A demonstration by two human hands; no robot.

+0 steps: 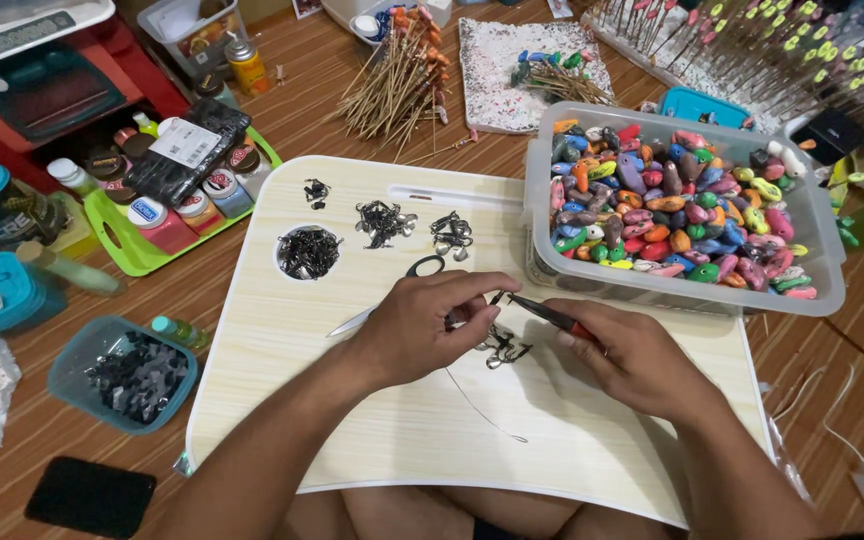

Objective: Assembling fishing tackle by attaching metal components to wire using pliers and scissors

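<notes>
A pale wooden lap table (372, 420) sits on a brown floor, with a clear bin of coloured lures (682, 215) at far right. Near centre, the right hand (632, 360) grips slim pliers (542, 312) pointing left. The left hand (427, 325) pinches 1 thin wire (482, 412) trailing toward the near-right.

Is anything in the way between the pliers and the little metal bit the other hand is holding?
Nothing visible. The pliers tip reaches straight to the small piece pinched in the left hand fingers; the hooks lie just below.
</notes>
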